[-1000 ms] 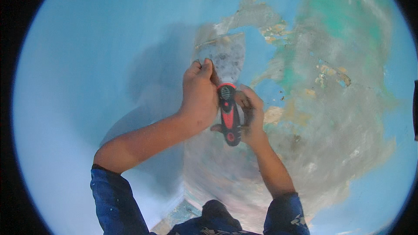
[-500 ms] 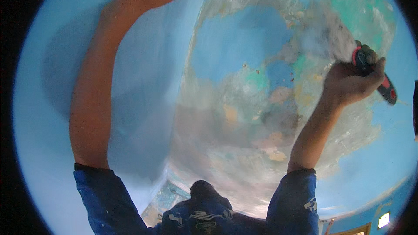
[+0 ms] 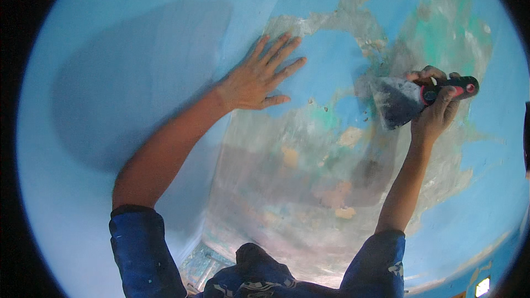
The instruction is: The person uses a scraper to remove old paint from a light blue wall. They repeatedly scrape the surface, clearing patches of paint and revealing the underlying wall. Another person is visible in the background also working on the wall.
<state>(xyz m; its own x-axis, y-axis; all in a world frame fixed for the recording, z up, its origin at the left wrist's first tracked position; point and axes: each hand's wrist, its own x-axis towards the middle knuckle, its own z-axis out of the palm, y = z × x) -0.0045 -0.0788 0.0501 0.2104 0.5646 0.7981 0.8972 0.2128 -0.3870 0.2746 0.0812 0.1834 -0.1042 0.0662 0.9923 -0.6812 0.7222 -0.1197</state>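
From the head view, the left hand lies flat on a blue wall, palm down, its fingers spread wide and straight and holding nothing; the fingertips reach the ragged edge of a patch where the paint has come away. The right hand is closed in a full grip around the handle of a scraper, thumb and fingers wrapped tight. The handle is black with red inlays, rounded and thick, and sticks out past the hand toward the right. The blade is a broad, flat metal trapezoid, dull grey and smeared, widening toward its free edge, which points left and down and rests against the wall, well to the right of the left hand. Between and below the two hands the wall is stripped in a large irregular area: grey, rough plaster with blotches of green, tan and pale cream, and curling rims of blue paint around it. The untouched paint to the left is smooth and even, crossed by a soft dark shadow. Both forearms are bare, ending in dark blue sleeves flecked with pale spots.
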